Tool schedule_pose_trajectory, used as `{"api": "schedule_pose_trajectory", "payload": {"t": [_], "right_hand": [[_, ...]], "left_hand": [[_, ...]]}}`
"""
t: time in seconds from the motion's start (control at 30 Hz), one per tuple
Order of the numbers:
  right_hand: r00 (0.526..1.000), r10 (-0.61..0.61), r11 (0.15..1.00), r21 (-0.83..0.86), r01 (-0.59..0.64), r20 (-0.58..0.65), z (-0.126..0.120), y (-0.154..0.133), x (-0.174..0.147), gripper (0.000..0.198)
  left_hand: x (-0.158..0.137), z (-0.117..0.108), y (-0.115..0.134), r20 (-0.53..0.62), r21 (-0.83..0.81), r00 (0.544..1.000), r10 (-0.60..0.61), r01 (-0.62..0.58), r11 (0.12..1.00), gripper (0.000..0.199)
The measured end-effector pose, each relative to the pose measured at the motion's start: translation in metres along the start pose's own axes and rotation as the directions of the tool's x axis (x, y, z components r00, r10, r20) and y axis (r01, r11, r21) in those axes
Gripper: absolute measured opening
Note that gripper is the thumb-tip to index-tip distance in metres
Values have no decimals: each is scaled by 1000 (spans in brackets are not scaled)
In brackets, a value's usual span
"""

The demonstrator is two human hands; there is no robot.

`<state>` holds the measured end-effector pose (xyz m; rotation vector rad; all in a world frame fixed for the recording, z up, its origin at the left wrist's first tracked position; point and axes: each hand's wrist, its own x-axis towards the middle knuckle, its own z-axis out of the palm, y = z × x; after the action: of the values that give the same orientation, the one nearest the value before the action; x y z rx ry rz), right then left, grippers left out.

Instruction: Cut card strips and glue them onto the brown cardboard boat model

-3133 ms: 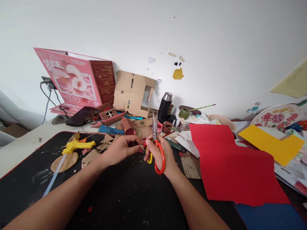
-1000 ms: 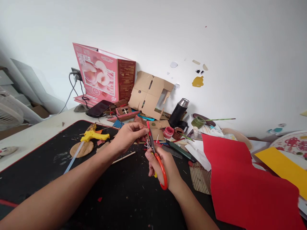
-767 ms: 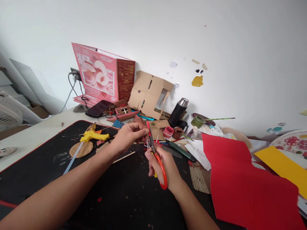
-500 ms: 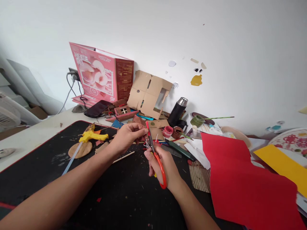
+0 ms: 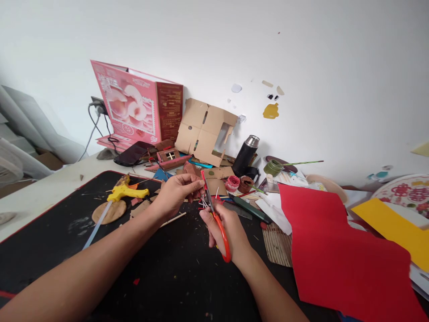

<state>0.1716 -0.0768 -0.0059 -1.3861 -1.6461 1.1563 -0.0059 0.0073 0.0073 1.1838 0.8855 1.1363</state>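
Note:
In my right hand (image 5: pixel 229 228) is a pair of scissors (image 5: pixel 224 239) with orange-red handles, its blades pointing up and away. A small red strip (image 5: pixel 203 177) shows at the blade tips. My left hand (image 5: pixel 179 192) pinches with thumb and forefinger at that strip, right beside the blades. The strip's full shape is hidden by the fingers and blades. Thin white pieces (image 5: pixel 203 203) and red scraps lie on the black mat (image 5: pixel 167 277) just behind my right hand.
A yellow glue gun (image 5: pixel 127 192) rests on a round wooden disc (image 5: pixel 110 211) at left. Paint jars (image 5: pixel 232 183), a black thermos (image 5: pixel 246 156) and a green cutter (image 5: pixel 251 209) stand or lie behind my hands. Red paper (image 5: pixel 335 250) covers the right side; flattened cardboard (image 5: pixel 204 129) leans at the back.
The whole view has shifted slightly, so things appear a little further left. Both hands keep nearly the same pose around the scissors and the red strip.

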Motion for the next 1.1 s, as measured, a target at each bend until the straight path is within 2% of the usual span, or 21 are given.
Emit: {"api": "schedule_pose_trajectory", "payload": {"t": [0.57, 1.1], "right_hand": [[1000, 15, 999, -44, -16, -9, -4, -5, 0, 47], [998, 17, 996, -87, -22, -58, -1, 3, 3, 44]], "left_hand": [[0, 1, -2, -24, -40, 998, -58, 57, 998, 42], [1, 0, -4, -18, -65, 996, -88, 87, 994, 44]]}}
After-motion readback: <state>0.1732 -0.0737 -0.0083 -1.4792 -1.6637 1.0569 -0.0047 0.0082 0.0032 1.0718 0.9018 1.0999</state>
